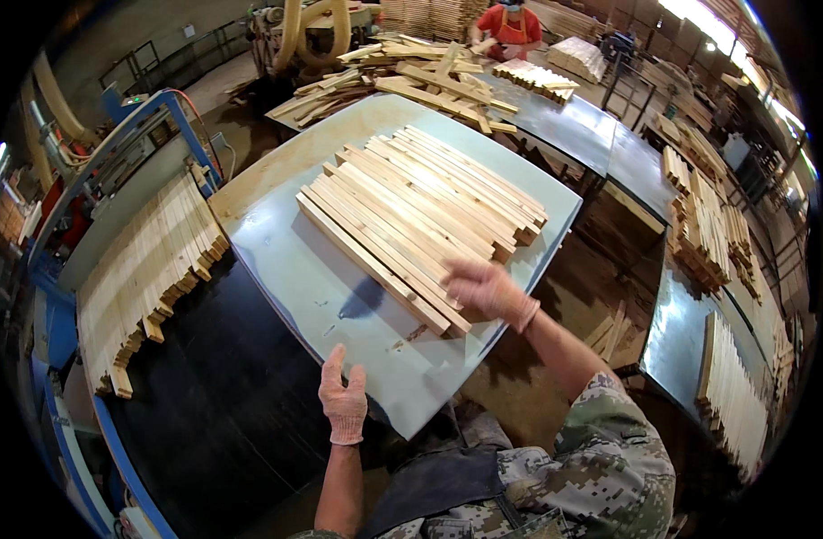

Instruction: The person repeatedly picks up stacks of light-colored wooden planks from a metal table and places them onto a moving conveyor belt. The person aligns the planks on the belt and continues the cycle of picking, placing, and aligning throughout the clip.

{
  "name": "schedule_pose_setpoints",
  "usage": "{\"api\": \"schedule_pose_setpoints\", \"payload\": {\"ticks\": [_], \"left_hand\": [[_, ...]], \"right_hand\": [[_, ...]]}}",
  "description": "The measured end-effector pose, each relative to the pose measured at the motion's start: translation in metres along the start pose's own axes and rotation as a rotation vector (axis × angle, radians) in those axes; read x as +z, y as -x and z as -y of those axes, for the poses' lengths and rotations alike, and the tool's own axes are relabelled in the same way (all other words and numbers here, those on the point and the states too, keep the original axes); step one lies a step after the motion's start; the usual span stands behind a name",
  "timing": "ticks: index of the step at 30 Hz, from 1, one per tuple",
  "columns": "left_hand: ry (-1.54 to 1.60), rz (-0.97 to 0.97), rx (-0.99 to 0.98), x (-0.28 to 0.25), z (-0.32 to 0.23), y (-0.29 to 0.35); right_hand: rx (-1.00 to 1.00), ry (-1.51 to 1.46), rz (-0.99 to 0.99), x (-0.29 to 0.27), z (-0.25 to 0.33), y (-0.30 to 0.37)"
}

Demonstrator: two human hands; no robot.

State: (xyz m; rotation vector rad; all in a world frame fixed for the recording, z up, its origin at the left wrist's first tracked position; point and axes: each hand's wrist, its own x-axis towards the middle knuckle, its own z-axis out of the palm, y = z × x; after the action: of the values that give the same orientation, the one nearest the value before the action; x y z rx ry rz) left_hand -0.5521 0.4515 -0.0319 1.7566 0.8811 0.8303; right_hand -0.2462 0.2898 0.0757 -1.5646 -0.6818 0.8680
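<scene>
The left hand (343, 402), gloved, was positioned at the left edge of the bench (407, 377), close to the near corner. Its fingers pointed upward and stood apart; it gripped nothing. The right hand (485, 289), also gloved, was located at the right-hand ends of the wooden strips (411, 202), with its fingers directed leftward and partly curled. Motion blur obscured its fingertips; whether it gripped a strip could not be determined. The right forearm (564, 350) extended from a camouflage-patterned sleeve (613, 440).

A small white plate (189, 30) was mounted on the far wall; any print on it was too small to read.

The strips lay flat, side by side, on the middle of the bench, reaching toward its right edge. They were pale yellow, straight and narrow, with scattered dark knots. Their ends were unevenly aligned, forming a stepped outline.
</scene>
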Motion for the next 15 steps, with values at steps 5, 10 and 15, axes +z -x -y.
{"api": "schedule_pose_setpoints", "payload": {"ticks": [5,10,15], "left_hand": [[-0.252,-0.018,-0.013,0.026,-0.005,-0.003],[-0.647,-0.106,0.157,0.049,0.006,-0.005],[-0.722,-0.133,0.093,0.053,0.009,-0.004]], "right_hand": [[-0.164,0.446,-0.519,-0.112,-0.016,-0.120],[-0.112,1.035,-0.620,-0.194,-0.032,-0.202],[0.096,1.323,-0.146,-0.233,-0.056,-0.278]]}}
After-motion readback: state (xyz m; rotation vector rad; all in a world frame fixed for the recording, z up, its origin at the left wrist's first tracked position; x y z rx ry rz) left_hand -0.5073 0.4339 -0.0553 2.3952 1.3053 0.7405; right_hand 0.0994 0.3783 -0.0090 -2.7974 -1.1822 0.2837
